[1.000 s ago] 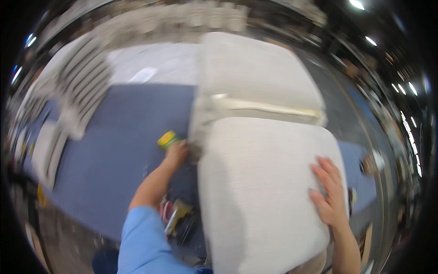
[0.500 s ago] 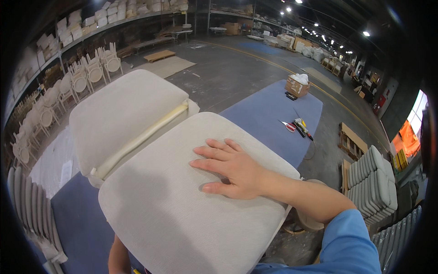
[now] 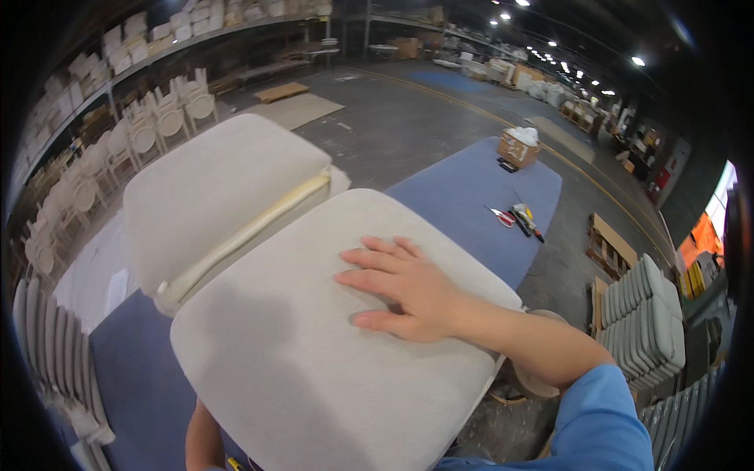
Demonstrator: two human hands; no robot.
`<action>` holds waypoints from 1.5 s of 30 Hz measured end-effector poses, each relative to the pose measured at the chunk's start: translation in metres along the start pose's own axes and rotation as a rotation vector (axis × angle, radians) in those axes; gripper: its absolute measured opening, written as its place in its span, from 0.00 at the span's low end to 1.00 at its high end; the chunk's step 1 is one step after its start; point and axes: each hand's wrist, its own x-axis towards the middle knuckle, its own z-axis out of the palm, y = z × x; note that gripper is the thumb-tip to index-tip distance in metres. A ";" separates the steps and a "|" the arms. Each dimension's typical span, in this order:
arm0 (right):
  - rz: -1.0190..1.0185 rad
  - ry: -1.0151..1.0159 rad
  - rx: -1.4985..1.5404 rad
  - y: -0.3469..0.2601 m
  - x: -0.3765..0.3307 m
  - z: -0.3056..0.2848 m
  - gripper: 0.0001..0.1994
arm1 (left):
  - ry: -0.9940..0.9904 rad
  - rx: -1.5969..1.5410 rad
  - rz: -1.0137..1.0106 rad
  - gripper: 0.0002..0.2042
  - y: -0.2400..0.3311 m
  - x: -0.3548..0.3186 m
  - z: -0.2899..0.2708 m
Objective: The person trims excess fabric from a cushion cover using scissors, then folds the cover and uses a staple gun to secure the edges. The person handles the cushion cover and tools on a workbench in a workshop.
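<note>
A pale grey upholstered cushion (image 3: 275,345) with rounded corners fills the lower middle of the view, tilted up toward me. My right hand (image 3: 404,292) lies flat on its top face, fingers spread. Of my left arm only the forearm shows, at the cushion's lower left edge; my left hand is hidden behind or beneath the cushion. Just beyond, to the left, stands another pale cushion (image 3: 224,184) or a stack of them, with a cream-coloured strip along its near side. Both are over a blue-covered table (image 3: 471,184).
On the table's far right part lie red-handled scissors (image 3: 500,217) and other hand tools, with a cardboard box (image 3: 518,146) of white material behind. Stacked grey cushions (image 3: 646,322) stand at right, more (image 3: 47,345) at left. Light chairs (image 3: 141,137) line the left; a wooden pallet (image 3: 611,245) lies right.
The whole view has shifted slightly, so most things sit a little farther right. My right hand keeps its place on the cushion, fingers still spread.
</note>
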 end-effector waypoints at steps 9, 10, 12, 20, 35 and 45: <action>-0.019 0.044 0.048 -0.018 0.012 -0.010 0.29 | 0.410 -0.602 0.018 0.15 0.011 -0.043 0.053; -0.008 0.041 0.047 -0.020 0.012 -0.008 0.29 | 0.367 -0.450 0.044 0.15 0.019 -0.045 0.056; 0.033 0.016 0.047 -0.031 0.017 -0.005 0.28 | 0.317 -0.270 0.037 0.15 0.031 -0.052 0.058; 0.054 0.021 0.027 -0.037 0.016 0.000 0.29 | 0.120 -0.216 -0.038 0.12 0.049 -0.053 0.045; 0.058 0.028 0.012 -0.035 0.012 -0.003 0.29 | 0.192 -0.032 0.083 0.08 0.051 -0.044 0.049; 0.043 0.048 0.050 -0.033 0.011 -0.005 0.27 | 0.226 -0.009 0.137 0.08 0.054 -0.034 0.038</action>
